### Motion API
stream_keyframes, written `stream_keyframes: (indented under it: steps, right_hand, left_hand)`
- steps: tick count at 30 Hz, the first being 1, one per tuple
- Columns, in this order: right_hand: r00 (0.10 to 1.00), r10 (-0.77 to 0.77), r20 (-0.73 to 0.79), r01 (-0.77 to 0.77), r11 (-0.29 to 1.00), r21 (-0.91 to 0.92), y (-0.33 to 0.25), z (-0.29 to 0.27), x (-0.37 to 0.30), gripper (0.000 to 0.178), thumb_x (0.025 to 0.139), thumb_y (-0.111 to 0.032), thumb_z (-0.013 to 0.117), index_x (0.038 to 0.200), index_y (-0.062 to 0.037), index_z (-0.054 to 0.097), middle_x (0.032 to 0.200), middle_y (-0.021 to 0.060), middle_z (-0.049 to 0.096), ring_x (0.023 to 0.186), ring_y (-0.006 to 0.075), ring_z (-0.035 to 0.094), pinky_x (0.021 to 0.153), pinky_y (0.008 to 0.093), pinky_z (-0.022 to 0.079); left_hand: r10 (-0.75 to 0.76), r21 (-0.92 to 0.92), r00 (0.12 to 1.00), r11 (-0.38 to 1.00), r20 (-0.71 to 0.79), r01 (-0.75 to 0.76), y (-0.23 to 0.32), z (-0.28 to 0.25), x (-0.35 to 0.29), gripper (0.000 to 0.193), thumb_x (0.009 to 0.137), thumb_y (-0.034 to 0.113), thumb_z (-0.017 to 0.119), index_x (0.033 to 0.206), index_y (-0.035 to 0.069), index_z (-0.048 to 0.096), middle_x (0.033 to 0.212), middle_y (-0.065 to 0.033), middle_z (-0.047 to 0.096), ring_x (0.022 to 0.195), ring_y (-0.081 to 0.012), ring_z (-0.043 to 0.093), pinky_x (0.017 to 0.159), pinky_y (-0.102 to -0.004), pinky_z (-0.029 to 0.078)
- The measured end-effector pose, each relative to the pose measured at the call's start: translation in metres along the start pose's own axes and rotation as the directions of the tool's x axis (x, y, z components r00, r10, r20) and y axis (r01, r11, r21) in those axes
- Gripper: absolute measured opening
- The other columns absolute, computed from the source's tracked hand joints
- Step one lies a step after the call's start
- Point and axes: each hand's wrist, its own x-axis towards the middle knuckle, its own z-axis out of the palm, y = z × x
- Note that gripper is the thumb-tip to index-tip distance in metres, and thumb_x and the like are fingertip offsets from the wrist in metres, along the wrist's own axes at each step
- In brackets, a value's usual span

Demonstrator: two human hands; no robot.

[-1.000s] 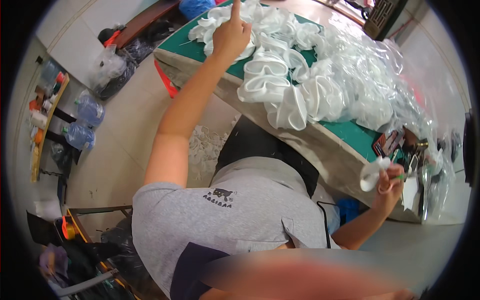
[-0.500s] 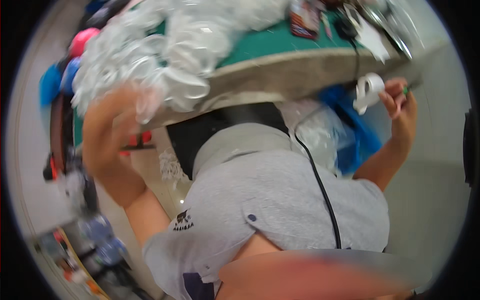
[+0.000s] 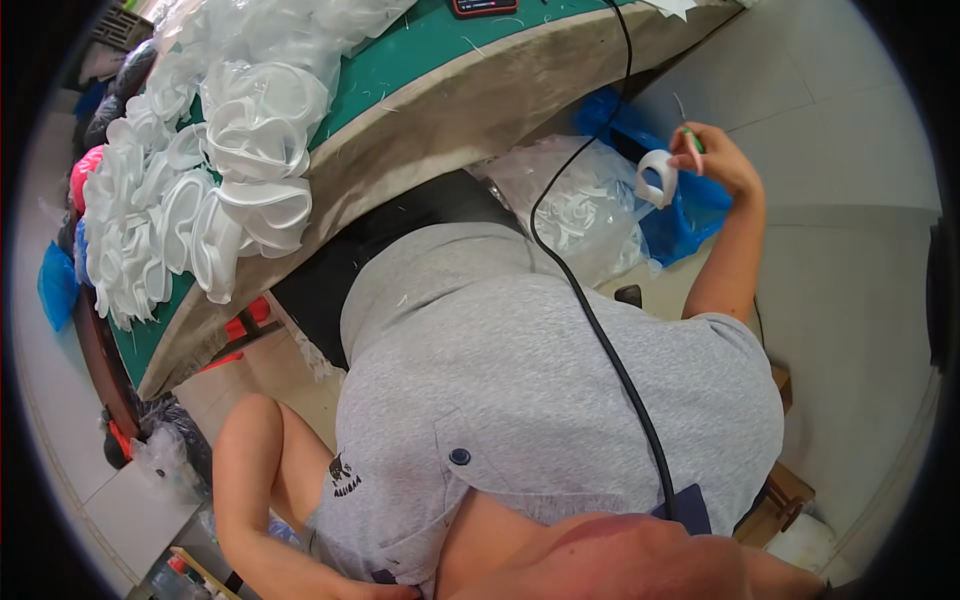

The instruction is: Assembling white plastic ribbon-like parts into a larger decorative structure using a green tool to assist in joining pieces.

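My right hand (image 3: pixel 722 160) is raised beyond the table's front edge, its fingers closed. It holds a white ring-shaped band (image 3: pixel 657 178) and a small tool with pink and green parts (image 3: pixel 694 148). A thin metal-looking tip sticks up from the tool; its exact kind is hard to make out. My left arm is folded back toward my chest. Only a bit of my left hand (image 3: pixel 385 591) shows at the lower edge near my collar, with its fingers hidden. A large heap of white curled bands (image 3: pixel 255 140) lies on the green tabletop (image 3: pixel 420 45) at the left.
A black cable (image 3: pixel 590 290) runs from the table across my shirt. Beneath the table's edge are a clear plastic bag with white scraps (image 3: pixel 575 210) and a blue bag (image 3: pixel 685 225). A dark phone-like device (image 3: pixel 484 7) lies at the table's far edge.
My left hand has left the white heap and drawn back to my collar. My right hand still holds the white band and tool. The view has shifted, so the table sits higher.
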Motion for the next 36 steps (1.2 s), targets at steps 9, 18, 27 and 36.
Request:
stream_keyframes:
  steps: [9,18,27,36]
  right_hand:
    - [0.951,0.086,0.297,-0.126,0.985,0.116,0.041,0.014,0.021,0.033,0.076,-0.010,0.076,0.101,0.0010,0.057,0.092,0.0052,0.062,0.080,0.0124,0.065,0.073,0.0221,0.049]
    - [0.847,-0.441,0.296,0.408,0.897,0.169,-0.131,0.071,0.022,0.032,0.068,-0.011,0.083,0.083,-0.0008,0.057,0.072,-0.0020,0.057,0.070,0.0049,0.051,0.061,0.0194,0.041]
    - [0.662,-0.691,0.290,0.694,0.419,-0.586,-0.214,0.123,0.154,0.014,0.079,-0.002,0.061,0.092,-0.0052,0.057,0.060,0.0102,0.063,0.057,0.0216,0.066,0.050,0.0321,0.045]
    - [0.658,-0.320,0.681,0.741,0.433,-0.512,-0.270,0.127,0.206,0.036,0.062,-0.004,0.071,0.093,-0.0014,0.052,0.077,0.0161,0.062,0.076,0.0329,0.060,0.066,0.0385,0.046]
  left_hand:
    - [-0.020,-0.124,0.998,0.992,-0.056,0.013,0.038,0.020,-0.005,0.028,0.091,0.016,0.050,0.112,-0.002,0.051,0.118,-0.0177,0.050,0.108,-0.0311,0.050,0.092,-0.0451,0.042]
    - [-0.223,-0.025,0.964,0.975,-0.145,0.222,-0.019,-0.005,-0.005,0.022,0.089,0.017,0.054,0.097,-0.002,0.062,0.102,-0.0206,0.061,0.095,-0.0332,0.061,0.082,-0.0444,0.050]
    - [-0.329,-0.206,-0.412,-0.512,-0.849,0.834,-0.048,0.013,-0.141,0.018,0.079,0.019,0.068,0.094,0.008,0.065,0.086,-0.0111,0.065,0.076,-0.0269,0.063,0.063,-0.0375,0.046]
    - [0.000,-0.318,-0.326,-0.212,-0.946,0.924,-0.016,-0.032,-0.214,0.014,0.084,0.013,0.065,0.094,0.004,0.068,0.086,-0.0047,0.066,0.072,-0.0113,0.058,0.062,-0.0252,0.045]
